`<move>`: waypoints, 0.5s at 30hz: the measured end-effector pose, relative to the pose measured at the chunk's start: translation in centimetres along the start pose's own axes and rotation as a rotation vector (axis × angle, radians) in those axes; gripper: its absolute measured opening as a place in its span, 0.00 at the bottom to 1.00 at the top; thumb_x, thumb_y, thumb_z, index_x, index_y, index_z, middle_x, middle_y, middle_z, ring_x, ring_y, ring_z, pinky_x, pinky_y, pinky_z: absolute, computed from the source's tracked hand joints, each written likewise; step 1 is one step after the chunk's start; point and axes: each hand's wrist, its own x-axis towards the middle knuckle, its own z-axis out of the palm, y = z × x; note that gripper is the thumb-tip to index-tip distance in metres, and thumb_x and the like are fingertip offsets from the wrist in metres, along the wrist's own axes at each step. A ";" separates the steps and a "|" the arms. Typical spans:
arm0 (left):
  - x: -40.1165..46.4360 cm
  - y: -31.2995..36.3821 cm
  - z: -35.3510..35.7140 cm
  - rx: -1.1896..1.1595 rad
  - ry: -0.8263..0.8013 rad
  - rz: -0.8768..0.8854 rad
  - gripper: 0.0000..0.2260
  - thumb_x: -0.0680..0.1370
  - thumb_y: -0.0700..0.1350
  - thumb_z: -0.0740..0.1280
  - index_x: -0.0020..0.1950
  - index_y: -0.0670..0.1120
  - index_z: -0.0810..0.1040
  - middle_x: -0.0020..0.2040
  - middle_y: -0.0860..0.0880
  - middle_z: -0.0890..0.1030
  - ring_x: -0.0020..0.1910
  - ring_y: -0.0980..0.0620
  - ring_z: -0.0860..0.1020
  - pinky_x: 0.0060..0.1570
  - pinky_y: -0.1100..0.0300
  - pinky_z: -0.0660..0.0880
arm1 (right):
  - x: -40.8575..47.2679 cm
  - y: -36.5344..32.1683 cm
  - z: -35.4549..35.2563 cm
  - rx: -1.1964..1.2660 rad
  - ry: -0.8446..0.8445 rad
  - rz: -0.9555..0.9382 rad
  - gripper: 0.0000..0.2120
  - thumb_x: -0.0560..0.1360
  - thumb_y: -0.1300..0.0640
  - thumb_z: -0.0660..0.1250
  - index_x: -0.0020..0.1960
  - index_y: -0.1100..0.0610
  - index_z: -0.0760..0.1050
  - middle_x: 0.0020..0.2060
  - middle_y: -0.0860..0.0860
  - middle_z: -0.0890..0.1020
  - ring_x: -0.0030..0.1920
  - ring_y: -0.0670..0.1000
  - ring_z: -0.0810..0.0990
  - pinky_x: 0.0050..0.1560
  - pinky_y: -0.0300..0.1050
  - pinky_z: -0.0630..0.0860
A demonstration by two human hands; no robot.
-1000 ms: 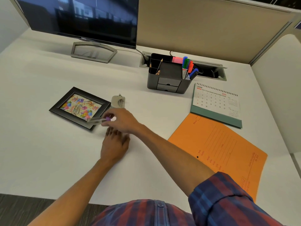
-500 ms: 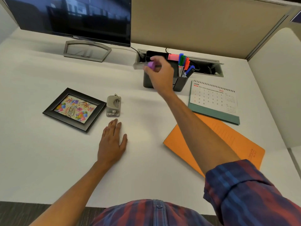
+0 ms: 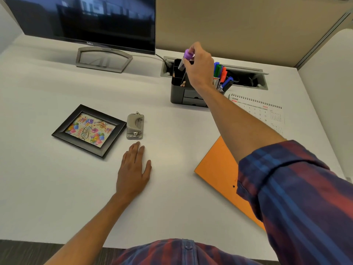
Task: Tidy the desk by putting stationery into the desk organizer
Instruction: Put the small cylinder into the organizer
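White desk (image 3: pixel 57 188), cubicle. Item: purple-capped pen (image 3: pixel 185 60), pinched in my right hand (image 3: pixel 198 69), fingers (image 3: pixel 193 48) at the cap, long axis near upright, tip directly above organizer (image 3: pixel 178 96). Left hand (image 3: pixel 133 169): flat, farther, holding nothing.

Office cubicle: monitor (image 3: pixel 86 18), partition (image 3: pixel 238 25), desk calendar (image 3: pixel 263 111).

The right hand (image 3: pixel 198 67) and forearm cover the middle of the desk organizer (image 3: pixel 178 92), so which compartment the purple-capped pen (image 3: pixel 185 60) hangs over cannot be told. The arm also hides part of the calendar (image 3: pixel 267 113), whose dates are too faint to read. The monitor (image 3: pixel 86 16) is cut off by the top edge.
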 end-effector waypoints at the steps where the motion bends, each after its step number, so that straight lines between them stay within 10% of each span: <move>1: 0.0 0.0 0.0 0.001 -0.001 0.000 0.27 0.79 0.55 0.52 0.74 0.42 0.64 0.77 0.45 0.62 0.76 0.47 0.58 0.75 0.52 0.54 | 0.0 0.1 0.3 -0.019 -0.011 -0.015 0.08 0.73 0.58 0.72 0.49 0.57 0.74 0.43 0.48 0.82 0.42 0.46 0.78 0.42 0.31 0.68; 15: 0.0 0.1 0.0 0.008 -0.001 -0.005 0.27 0.80 0.55 0.52 0.75 0.42 0.64 0.77 0.46 0.61 0.76 0.48 0.58 0.75 0.52 0.53 | 0.0 1.7 1.6 -0.167 -0.140 -0.043 0.12 0.74 0.50 0.71 0.50 0.56 0.75 0.45 0.50 0.82 0.46 0.48 0.76 0.45 0.40 0.72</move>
